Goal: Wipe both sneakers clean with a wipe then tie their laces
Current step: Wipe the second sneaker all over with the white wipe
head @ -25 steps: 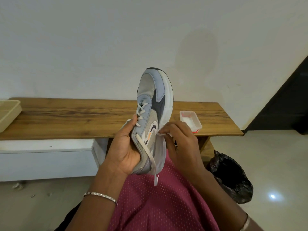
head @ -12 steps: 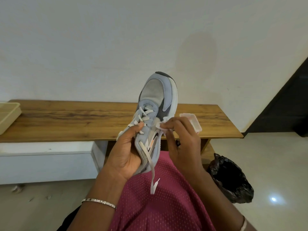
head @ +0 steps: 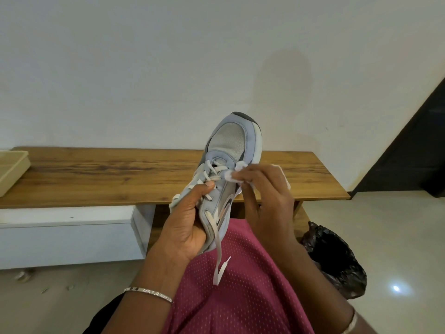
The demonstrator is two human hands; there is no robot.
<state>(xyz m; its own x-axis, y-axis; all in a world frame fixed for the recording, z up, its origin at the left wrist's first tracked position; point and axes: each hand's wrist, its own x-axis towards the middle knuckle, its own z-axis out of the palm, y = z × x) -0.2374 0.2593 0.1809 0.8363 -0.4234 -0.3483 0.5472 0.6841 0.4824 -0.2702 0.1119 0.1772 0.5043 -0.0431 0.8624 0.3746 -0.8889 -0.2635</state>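
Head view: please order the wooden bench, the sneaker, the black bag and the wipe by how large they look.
1. wooden bench
2. sneaker and black bag: about alike, and the sneaker is nearer the camera, so I do not rank them
3. wipe, partly hidden in the right hand

No legible text on the sneaker (head: pixel 228 141) or elsewhere

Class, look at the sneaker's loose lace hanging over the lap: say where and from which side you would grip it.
Probably pinch the loose lace near its dangling end, coming from the right: it hangs free below the sneaker, while the left hand wraps the sneaker's left side. The right hand holds the wipe.
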